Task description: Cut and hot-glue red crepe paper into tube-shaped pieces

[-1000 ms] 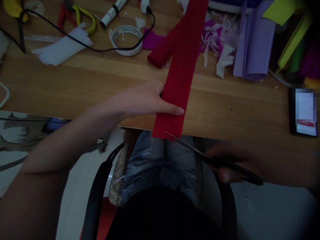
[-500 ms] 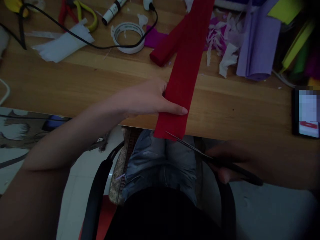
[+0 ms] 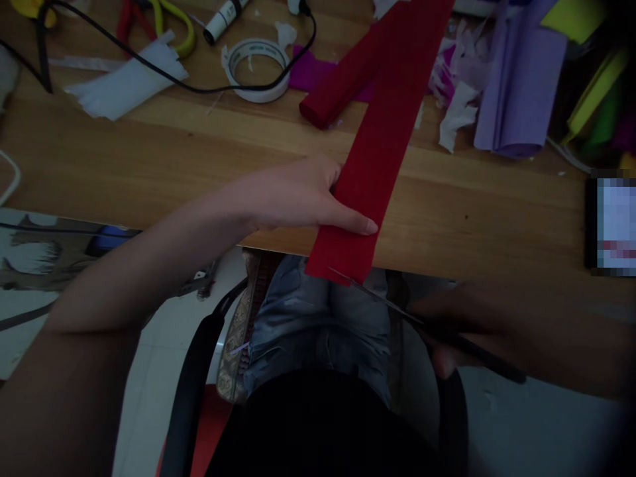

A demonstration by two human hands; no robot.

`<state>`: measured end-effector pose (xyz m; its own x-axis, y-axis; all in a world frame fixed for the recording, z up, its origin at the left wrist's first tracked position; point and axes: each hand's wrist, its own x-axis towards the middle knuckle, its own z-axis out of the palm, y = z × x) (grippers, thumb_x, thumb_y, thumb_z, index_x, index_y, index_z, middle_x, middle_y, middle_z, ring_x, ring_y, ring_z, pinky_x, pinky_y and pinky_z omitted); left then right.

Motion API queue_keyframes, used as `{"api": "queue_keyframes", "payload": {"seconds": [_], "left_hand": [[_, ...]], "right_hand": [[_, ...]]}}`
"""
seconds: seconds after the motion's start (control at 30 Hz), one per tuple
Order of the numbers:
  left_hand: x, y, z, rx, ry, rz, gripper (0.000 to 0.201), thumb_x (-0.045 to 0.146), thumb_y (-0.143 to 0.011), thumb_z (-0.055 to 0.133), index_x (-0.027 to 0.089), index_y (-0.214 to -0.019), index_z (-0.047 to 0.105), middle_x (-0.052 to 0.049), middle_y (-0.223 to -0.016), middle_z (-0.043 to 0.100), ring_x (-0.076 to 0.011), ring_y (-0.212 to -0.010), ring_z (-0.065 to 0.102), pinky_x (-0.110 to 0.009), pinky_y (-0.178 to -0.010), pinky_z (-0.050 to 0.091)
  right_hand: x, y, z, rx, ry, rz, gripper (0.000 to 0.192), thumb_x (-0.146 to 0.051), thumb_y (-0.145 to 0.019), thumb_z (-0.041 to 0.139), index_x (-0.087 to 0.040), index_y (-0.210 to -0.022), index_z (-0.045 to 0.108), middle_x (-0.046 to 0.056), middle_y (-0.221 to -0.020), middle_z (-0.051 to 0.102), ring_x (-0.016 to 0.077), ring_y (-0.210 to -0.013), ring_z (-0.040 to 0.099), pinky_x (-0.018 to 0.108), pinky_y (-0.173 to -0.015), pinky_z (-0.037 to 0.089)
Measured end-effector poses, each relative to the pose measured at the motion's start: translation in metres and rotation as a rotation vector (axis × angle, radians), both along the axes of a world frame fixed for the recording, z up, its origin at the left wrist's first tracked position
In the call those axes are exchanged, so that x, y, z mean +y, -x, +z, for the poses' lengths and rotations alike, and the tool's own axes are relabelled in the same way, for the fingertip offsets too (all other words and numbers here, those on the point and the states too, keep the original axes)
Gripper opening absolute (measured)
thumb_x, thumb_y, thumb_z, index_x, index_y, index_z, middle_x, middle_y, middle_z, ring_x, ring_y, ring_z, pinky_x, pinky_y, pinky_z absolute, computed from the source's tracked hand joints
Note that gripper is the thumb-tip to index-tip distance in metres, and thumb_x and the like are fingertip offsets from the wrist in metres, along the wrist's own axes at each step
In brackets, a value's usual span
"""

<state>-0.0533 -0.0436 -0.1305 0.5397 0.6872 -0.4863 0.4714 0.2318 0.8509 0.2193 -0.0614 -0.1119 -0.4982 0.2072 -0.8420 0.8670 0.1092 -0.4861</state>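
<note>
Since the earlier frame the red paper strip [image 3: 382,142] had swung: its far end had drifted right, so its long axis ran diagonally from the top right of the desk [image 3: 149,172] down to the near edge, where the short end hung off over my lap. Scissors [image 3: 397,308] had dropped a touch with it and stayed at that hanging end. My left hand [image 3: 303,195] was the nearer one to the strip, palm down on the desk, wrist coming in from the left, thumb laid across the strip's width and pressing it flat just above the desk edge; the other fingers curled at the strip's left edge, partly hidden, so call it pinned rather than gripped. My right hand [image 3: 467,328] sat lower right, below the desk edge and in shadow, closed around the dark scissor handles; how wide the handles were spread I could not tell. Blades pointed up-left, roughly across the strip's long axis, tip touching the bottom edge of the strip near its left corner, blades looking nearly closed. So the cut line lay between my left thumb and the free end, with the strip up-left of my right fingers. Further back on the desk: a tape roll [image 3: 258,69], a black cable [image 3: 149,69], a rolled red paper [image 3: 338,93], purple paper [image 3: 517,86] and white scraps [image 3: 454,119], all well apart from both hands.
</note>
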Motion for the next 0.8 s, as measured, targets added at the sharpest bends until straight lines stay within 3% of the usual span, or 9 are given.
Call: {"api": "queue_keyframes", "payload": {"seconds": [0.1,0.23,0.53,0.8], "left_hand": [[-0.001,-0.001,0.002,-0.005,0.008,0.001,0.045,0.039,-0.077,0.051,0.018,-0.118,0.055,-0.001,-0.112,0.068,-0.0273,-0.117,0.056,-0.034,-0.092,0.044],[-0.002,-0.004,0.005,-0.013,0.017,0.024,0.041,0.038,-0.074,0.059,0.02,-0.111,0.06,0.001,-0.108,0.069,-0.0251,-0.113,0.06,-0.031,-0.092,0.046],[-0.001,-0.006,0.007,-0.032,-0.038,-0.014,0.038,0.037,-0.075,0.055,0.019,-0.108,0.06,0.006,-0.1,0.07,-0.0195,-0.106,0.063,-0.027,-0.091,0.045],[0.002,-0.009,0.006,-0.03,-0.065,-0.068,0.032,0.034,-0.076,0.048,0.016,-0.1,0.06,0.005,-0.091,0.071,-0.0217,-0.108,0.061,-0.031,-0.091,0.044]], "right_hand": [[-0.002,0.001,0.005,0.0,0.145,-0.007,0.023,-0.031,-0.091,0.046,-0.033,-0.085,0.068,-0.009,-0.072,0.071,0.0089,-0.065,0.066,0.015,-0.055,0.045],[-0.005,0.0,0.005,0.014,0.184,-0.016,0.026,-0.024,-0.091,0.045,-0.036,-0.09,0.068,-0.01,-0.074,0.072,0.0079,-0.064,0.066,0.014,-0.054,0.044],[-0.007,0.007,0.008,0.038,0.158,-0.014,0.019,-0.032,-0.09,0.05,-0.035,-0.087,0.068,-0.009,-0.068,0.07,0.008,-0.057,0.062,0.015,-0.048,0.041],[-0.007,0.01,0.009,0.032,0.141,0.012,0.019,-0.03,-0.087,0.051,-0.035,-0.088,0.069,-0.009,-0.068,0.071,0.0078,-0.054,0.061,0.015,-0.047,0.041]]}}
